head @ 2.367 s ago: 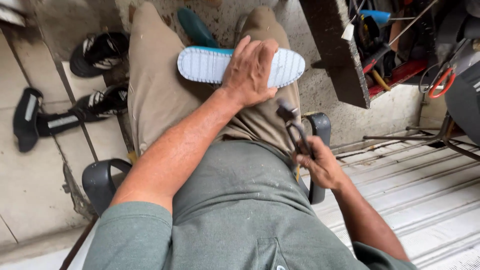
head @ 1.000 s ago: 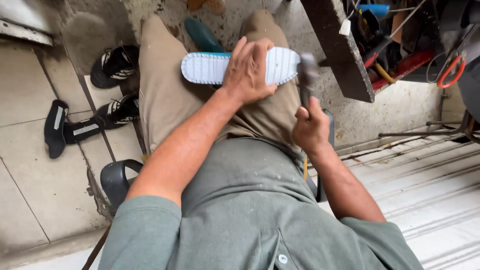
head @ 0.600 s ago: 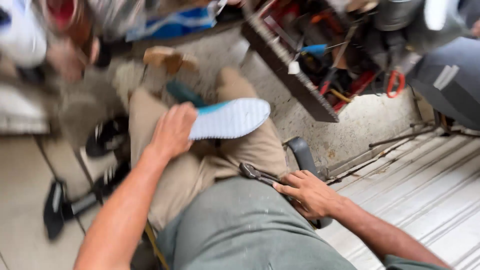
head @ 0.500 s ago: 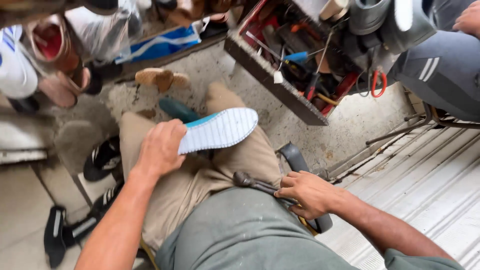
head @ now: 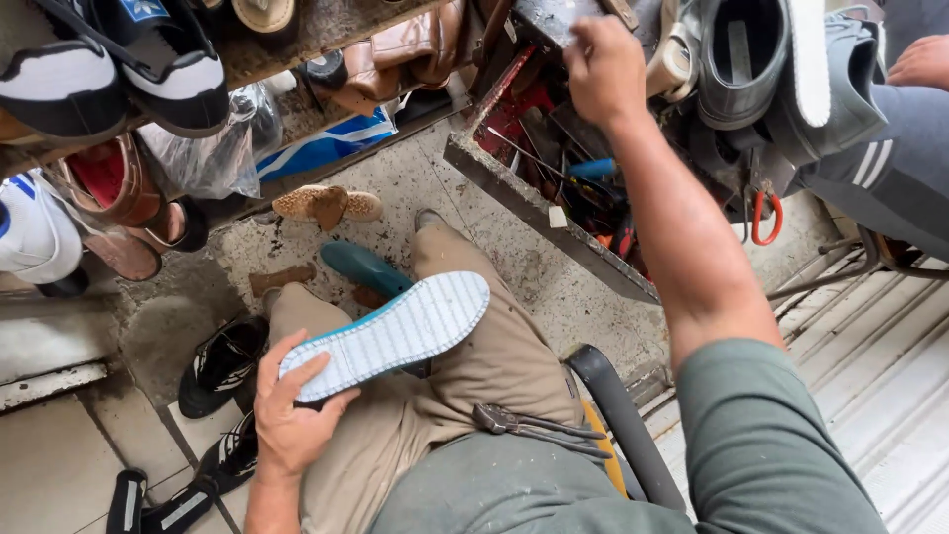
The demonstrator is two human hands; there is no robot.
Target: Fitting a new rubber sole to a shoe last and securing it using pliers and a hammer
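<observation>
The white-soled shoe (head: 395, 331) lies sole-up across the lap, long axis running lower left to upper right; the left hand (head: 289, 420) clasps its heel end. The right hand (head: 605, 67) reaches up, grip curled on a dark tool (head: 554, 15); pliers (head: 534, 427) rest on the lap.

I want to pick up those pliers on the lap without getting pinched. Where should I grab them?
Grab the pliers by the two long thin handles, which point toward the chair's armrest. Come down from above on that side. The dark jaw end lies toward the shoe sole held by the left hand, so probably keep fingers off the joint there.
</observation>
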